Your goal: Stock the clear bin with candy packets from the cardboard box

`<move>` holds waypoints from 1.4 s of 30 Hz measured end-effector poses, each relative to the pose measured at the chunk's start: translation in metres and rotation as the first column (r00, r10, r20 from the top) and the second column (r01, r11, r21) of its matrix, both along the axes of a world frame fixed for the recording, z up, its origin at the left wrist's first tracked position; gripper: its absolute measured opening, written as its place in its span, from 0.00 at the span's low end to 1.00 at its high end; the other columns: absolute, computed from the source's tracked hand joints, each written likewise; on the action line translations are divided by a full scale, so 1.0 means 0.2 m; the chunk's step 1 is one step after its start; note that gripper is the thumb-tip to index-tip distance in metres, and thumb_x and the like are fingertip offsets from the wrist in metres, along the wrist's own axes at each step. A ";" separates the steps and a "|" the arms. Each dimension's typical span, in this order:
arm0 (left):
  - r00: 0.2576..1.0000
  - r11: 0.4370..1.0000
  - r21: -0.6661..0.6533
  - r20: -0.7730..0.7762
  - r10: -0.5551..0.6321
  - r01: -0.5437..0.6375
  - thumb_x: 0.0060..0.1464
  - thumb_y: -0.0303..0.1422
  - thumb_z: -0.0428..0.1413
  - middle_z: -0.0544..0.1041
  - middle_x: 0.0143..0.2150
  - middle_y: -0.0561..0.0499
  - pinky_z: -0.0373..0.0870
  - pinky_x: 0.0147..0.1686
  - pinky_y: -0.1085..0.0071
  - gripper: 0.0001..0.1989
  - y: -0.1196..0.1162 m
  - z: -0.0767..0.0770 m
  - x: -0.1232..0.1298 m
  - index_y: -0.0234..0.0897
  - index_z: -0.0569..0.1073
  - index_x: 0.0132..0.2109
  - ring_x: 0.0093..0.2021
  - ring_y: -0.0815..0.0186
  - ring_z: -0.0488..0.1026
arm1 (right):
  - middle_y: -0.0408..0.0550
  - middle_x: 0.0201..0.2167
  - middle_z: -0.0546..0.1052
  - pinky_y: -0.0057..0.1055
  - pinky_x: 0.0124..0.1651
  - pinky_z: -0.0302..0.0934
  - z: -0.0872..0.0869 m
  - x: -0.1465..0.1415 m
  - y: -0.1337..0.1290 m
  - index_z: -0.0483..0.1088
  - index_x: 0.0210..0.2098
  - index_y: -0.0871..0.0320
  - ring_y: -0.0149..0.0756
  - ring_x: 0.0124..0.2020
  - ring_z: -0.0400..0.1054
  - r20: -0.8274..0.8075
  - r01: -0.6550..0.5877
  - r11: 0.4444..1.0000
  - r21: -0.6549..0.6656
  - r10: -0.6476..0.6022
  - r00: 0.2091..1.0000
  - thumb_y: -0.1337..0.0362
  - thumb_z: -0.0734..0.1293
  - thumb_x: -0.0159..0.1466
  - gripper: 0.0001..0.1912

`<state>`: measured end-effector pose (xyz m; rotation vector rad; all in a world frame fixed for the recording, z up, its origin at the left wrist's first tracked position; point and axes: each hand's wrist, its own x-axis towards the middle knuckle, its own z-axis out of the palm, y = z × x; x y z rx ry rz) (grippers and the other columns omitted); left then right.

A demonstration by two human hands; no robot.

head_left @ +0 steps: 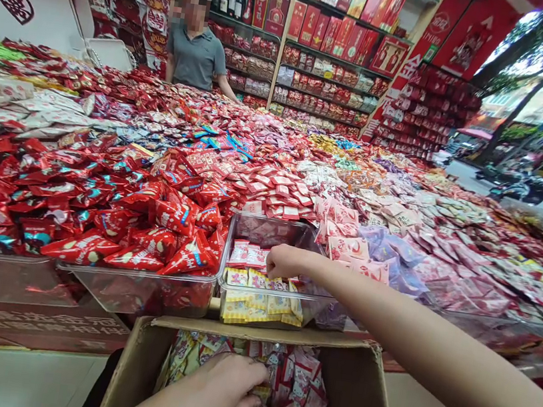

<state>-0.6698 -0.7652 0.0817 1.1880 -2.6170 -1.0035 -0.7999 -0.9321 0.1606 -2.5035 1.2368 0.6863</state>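
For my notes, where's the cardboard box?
In the head view, the cardboard box sits bottom centre, below the clear bin holding yellow packets, with the left hand inside it.

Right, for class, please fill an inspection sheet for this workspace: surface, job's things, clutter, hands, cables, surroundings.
Surface: display counter covered with wrapped packets.
Job's things: clear bin holding yellow packets and pink-and-white packets; cardboard box of mixed packets.
Clutter: red packets heaped left of the bin; lilac packets right.
Hands: left hand over packets inside the box; right hand in the bin; grips unclear.
Cables: nothing seen.
Surroundings: a person behind the counter, stocked shelves, street.
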 end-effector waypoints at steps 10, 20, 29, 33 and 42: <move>0.974 0.997 -0.073 0.224 -0.004 0.021 0.51 0.33 0.49 0.75 0.36 0.45 0.70 0.34 0.66 0.09 -0.01 0.00 -0.01 0.40 0.69 0.39 0.37 0.56 0.73 | 0.45 0.32 0.77 0.20 0.26 0.55 -0.08 0.02 0.03 0.74 0.40 0.57 0.30 0.29 0.68 0.151 -0.060 0.981 0.183 0.032 0.988 0.67 0.63 0.51 0.17; 0.974 0.996 -0.088 0.226 -0.014 0.035 0.52 0.36 0.48 0.75 0.36 0.46 0.70 0.35 0.66 0.10 -0.01 -0.06 -0.01 0.40 0.69 0.40 0.37 0.56 0.73 | 0.44 0.29 0.75 0.20 0.24 0.50 -0.08 0.06 0.05 0.70 0.46 0.59 0.26 0.25 0.62 0.309 -0.154 0.985 0.076 0.123 0.943 0.69 0.62 0.53 0.20; 0.971 0.998 -0.052 0.237 -0.015 0.029 0.52 0.36 0.48 0.75 0.36 0.46 0.69 0.34 0.66 0.10 -0.01 -0.02 -0.01 0.40 0.69 0.40 0.37 0.56 0.73 | 0.44 0.31 0.76 0.18 0.27 0.53 -0.11 0.04 0.04 0.72 0.41 0.62 0.26 0.27 0.64 0.442 -0.120 0.975 0.188 0.026 0.897 0.67 0.64 0.53 0.16; 0.973 0.997 -0.068 0.228 -0.026 0.043 0.52 0.35 0.48 0.75 0.35 0.46 0.69 0.33 0.66 0.09 -0.01 -0.03 -0.01 0.40 0.68 0.38 0.36 0.56 0.73 | 0.43 0.29 0.76 0.18 0.26 0.52 -0.12 0.03 0.04 0.72 0.42 0.62 0.25 0.27 0.63 0.430 -0.147 0.967 0.209 0.044 0.902 0.68 0.64 0.53 0.17; 0.970 0.996 -0.077 0.240 -0.031 0.051 0.52 0.36 0.47 0.75 0.34 0.46 0.70 0.31 0.66 0.09 0.00 -0.02 0.00 0.39 0.69 0.38 0.35 0.55 0.74 | 0.46 0.30 0.76 0.21 0.22 0.51 -0.08 0.04 0.05 0.73 0.32 0.60 0.31 0.28 0.67 0.202 0.039 0.998 0.045 -0.048 0.978 0.66 0.63 0.49 0.12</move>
